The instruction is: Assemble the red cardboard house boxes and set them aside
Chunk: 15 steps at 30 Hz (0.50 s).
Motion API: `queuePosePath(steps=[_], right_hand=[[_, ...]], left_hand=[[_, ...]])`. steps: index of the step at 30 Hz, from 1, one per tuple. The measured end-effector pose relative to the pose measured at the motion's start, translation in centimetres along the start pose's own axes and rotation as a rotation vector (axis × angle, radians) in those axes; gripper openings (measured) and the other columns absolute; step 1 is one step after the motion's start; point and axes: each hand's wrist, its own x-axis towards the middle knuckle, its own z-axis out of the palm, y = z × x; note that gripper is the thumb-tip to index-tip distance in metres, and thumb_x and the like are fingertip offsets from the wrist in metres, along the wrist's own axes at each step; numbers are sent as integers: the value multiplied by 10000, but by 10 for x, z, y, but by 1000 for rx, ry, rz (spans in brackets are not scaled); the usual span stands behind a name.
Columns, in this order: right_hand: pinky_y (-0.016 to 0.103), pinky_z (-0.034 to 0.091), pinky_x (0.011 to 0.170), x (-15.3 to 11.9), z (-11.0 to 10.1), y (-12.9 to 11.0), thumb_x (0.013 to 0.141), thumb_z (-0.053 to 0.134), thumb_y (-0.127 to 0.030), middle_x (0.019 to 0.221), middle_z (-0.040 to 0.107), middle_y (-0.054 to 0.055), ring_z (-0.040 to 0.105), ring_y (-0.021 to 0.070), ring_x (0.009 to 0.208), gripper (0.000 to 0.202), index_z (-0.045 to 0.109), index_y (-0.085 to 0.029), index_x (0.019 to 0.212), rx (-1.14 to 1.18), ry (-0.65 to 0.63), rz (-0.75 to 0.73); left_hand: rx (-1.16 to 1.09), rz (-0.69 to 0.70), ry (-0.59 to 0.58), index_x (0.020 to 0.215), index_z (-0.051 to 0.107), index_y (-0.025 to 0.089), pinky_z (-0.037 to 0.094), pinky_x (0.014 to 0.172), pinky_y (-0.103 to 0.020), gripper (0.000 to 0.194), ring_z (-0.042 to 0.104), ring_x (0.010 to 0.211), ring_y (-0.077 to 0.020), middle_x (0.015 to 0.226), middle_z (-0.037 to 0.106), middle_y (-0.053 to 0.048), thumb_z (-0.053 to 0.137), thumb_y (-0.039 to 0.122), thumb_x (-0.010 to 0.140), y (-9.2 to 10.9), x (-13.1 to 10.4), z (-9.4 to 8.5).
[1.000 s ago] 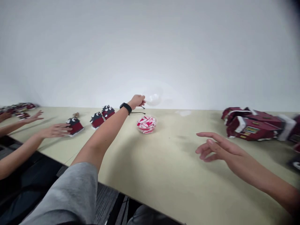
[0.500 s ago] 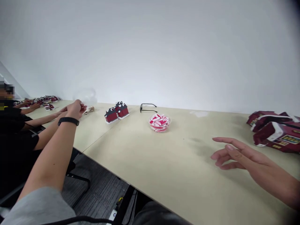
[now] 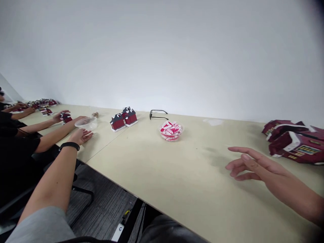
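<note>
My left hand [image 3: 81, 135], with a black band at its wrist, reaches far out to the left. Its palm is turned up and its fingers are open, just in front of a clear plastic bowl [image 3: 86, 127]; whether they touch it I cannot tell. Over the right part of the table hovers my right hand [image 3: 249, 167], open, fingers loosely spread and holding nothing. A second clear bowl [image 3: 171, 137] full of red-and-white pieces sits mid-table. Beside my right hand lie several dark red printed house pieces [image 3: 295, 143], partly cut off by the frame.
Small red houses with grey roofs [image 3: 124, 118] and black glasses [image 3: 158, 114] stand near the wall. Co-workers' arms [image 3: 52, 138] reach in from the left, one hand holding a dark red piece [image 3: 66, 117]. More red pieces [image 3: 42, 104] are piled at the far end.
My left hand has come down and opened; the clear bowl it held up is now lower, beside it. A co-worker's hand with a red piece shows behind. My right hand has hardly moved.
</note>
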Motion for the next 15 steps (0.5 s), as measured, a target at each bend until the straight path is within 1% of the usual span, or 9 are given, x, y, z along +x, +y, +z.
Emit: queuePosePath(steps=[3,5,7,9,11,12,13,14,15], right_hand=[[551,680,829,-2,2,-8,857,617,-851,988,786,124,763,360,894,704,642,-304,1299,-9,-10,-6],[537,674,833,-3,3,-11,879,604,-845,982,787,122,763,344,888,702,636,-289,1307,-3,-17,-3],[516,670,835,-3,2,-11,906,605,-820,982,786,118,759,324,883,692,621,-275,1331,3,-27,-5],[488,668,841,-3,0,-8,926,622,-786,1007,785,116,749,315,936,679,597,-267,1362,2,-32,-24],[464,663,862,-2,-3,-6,938,643,-751,1088,779,118,721,323,1073,664,569,-274,1394,-33,-12,-72],[462,656,878,-1,-6,-5,944,646,-736,1148,771,118,702,327,1131,652,558,-282,1404,-77,16,-105],[469,647,895,0,-8,-4,953,641,-721,1217,755,118,691,329,1154,636,549,-290,1412,-141,60,-139],[485,635,912,1,-12,-4,964,628,-706,1287,731,120,693,330,1147,615,545,-295,1414,-221,113,-171],[507,621,930,2,-18,-5,975,611,-687,1339,705,126,701,332,1121,590,550,-292,1409,-315,177,-202]], left_hand=[[-46,-69,23,1263,649,144,627,820,-373,362,693,956,-191,1162,690,-90,659,417,1025,13,6,11],[-52,-75,15,1132,663,120,590,697,-311,294,663,803,-153,1028,699,-77,613,396,1043,35,9,20],[-53,-24,-46,992,663,121,527,609,-282,250,618,693,-138,920,712,-78,577,353,1032,67,8,32],[-54,69,-157,921,687,150,486,579,-289,228,604,648,-153,842,730,-76,615,360,972,107,1,49],[-34,191,-314,922,741,194,475,584,-303,246,626,647,-182,792,737,-59,696,434,895,149,-13,73],[-13,283,-399,942,760,215,494,628,-312,257,659,697,-199,835,757,-60,714,458,871,169,-21,88],[47,430,-506,1004,771,234,517,698,-324,291,697,787,-220,939,781,-70,693,485,878,187,-29,105],[95,561,-565,1055,777,247,528,771,-337,337,717,887,-244,1045,789,-83,683,515,874,204,-36,122],[131,653,-601,1076,781,251,527,814,-344,372,723,950,-265,1104,788,-96,684,539,860,219,-43,140]])
